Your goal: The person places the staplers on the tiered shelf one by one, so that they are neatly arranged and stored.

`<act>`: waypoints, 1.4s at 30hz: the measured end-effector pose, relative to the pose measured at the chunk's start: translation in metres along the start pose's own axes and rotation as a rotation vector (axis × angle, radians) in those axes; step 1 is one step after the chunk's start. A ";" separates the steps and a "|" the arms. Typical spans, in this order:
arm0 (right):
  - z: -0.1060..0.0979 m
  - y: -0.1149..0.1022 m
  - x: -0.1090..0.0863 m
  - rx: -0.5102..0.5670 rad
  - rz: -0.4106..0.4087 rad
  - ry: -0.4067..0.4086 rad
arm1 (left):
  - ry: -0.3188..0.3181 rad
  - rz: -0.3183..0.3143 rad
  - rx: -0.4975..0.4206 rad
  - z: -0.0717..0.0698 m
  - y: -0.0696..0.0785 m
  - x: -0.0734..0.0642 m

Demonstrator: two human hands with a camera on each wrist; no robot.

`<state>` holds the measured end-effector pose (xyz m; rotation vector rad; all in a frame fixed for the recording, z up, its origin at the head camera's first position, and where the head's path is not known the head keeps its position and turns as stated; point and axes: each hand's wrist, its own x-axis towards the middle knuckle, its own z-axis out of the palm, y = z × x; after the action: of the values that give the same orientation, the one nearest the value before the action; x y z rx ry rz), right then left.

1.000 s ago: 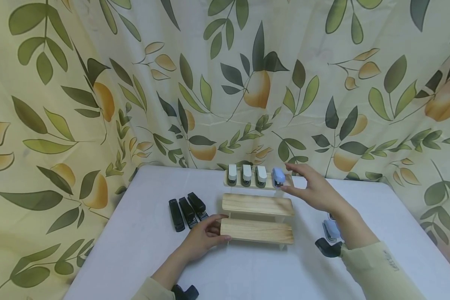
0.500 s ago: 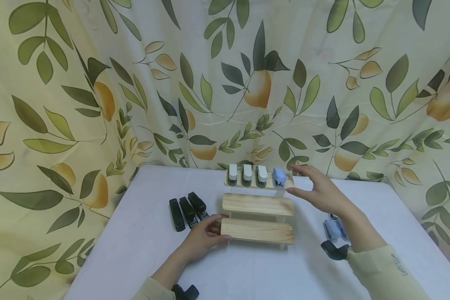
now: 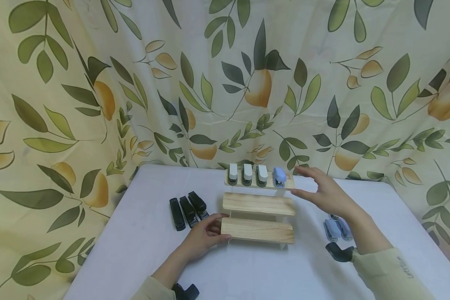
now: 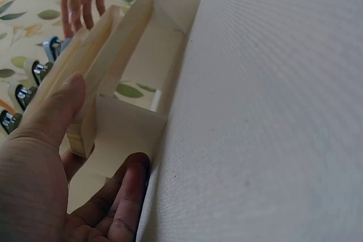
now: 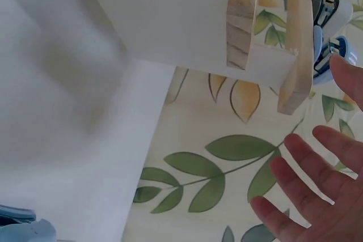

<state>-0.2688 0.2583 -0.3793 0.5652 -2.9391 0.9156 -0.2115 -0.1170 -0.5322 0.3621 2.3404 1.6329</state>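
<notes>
A three-tier wooden display rack [image 3: 258,204] stands on the table. On its top tier sit three white mini staplers [image 3: 262,174] in a row, with a blue mini stapler [image 3: 279,176] to their right. My left hand [image 3: 204,235] holds the left end of the lowest tier, thumb over the board and fingers low beside the white side support [image 4: 127,126]. Just right of the top tier is my right hand [image 3: 324,191], its fingers spread and nothing in them. In the right wrist view its fingers [image 5: 303,162] are apart from the blue stapler.
Three black staplers [image 3: 188,211] lie side by side on the white-covered table [image 3: 135,250], left of the rack. Several more blue mini staplers [image 3: 332,230] are on the right, near my right wrist. A leaf-patterned curtain [image 3: 225,83] hangs behind the table.
My right hand has drawn away to the right from the blue mini stapler, which stays on the top tier. My left hand has kept its place on the rack.
</notes>
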 end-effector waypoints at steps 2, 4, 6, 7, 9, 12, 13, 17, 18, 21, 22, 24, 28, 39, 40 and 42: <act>-0.001 0.001 -0.001 -0.004 0.002 -0.002 | -0.001 -0.003 -0.001 0.000 0.000 0.000; -0.001 0.001 -0.002 -0.015 0.006 -0.004 | -0.001 -0.005 0.000 0.000 0.000 0.000; -0.002 0.002 -0.003 -0.021 0.010 -0.006 | 0.000 -0.009 0.001 0.000 0.000 0.000; -0.002 0.002 -0.004 -0.025 0.013 -0.008 | 0.001 -0.010 0.002 0.000 0.000 0.001; -0.003 0.003 -0.005 -0.028 0.019 -0.010 | 0.003 -0.013 0.004 0.000 0.000 0.001; -0.004 0.004 -0.007 -0.030 0.025 -0.014 | 0.003 -0.015 0.008 0.001 0.000 0.001; -0.004 0.005 -0.007 -0.031 0.024 -0.015 | 0.003 -0.015 0.010 0.001 0.000 0.001; -0.004 0.007 -0.009 -0.032 0.023 -0.020 | 0.003 -0.014 0.015 0.001 0.001 0.000; -0.004 0.008 -0.009 -0.032 0.023 -0.021 | 0.003 -0.014 0.016 0.001 0.001 0.000; -0.005 0.011 -0.010 -0.030 0.023 -0.023 | 0.003 -0.018 0.019 0.001 0.001 0.000; -0.004 0.012 -0.010 -0.030 0.022 -0.023 | 0.003 -0.019 0.021 0.001 0.001 0.000; -0.005 0.014 -0.011 -0.031 0.023 -0.026 | 0.004 -0.021 0.020 0.001 0.001 0.000; -0.005 0.017 -0.013 -0.039 0.035 -0.032 | 0.004 -0.023 0.015 0.001 0.001 0.000; -0.006 0.028 -0.021 -0.064 0.064 -0.040 | 0.005 -0.010 0.004 0.000 0.000 0.001; -0.007 0.029 -0.022 -0.068 0.067 -0.042 | 0.005 -0.008 0.002 0.000 -0.001 0.001; -0.008 0.030 -0.022 -0.071 0.075 -0.045 | 0.004 -0.004 0.000 0.000 -0.001 0.001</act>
<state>-0.2592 0.2927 -0.3918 0.4826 -3.0382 0.8106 -0.2126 -0.1170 -0.5336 0.3539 2.3420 1.6336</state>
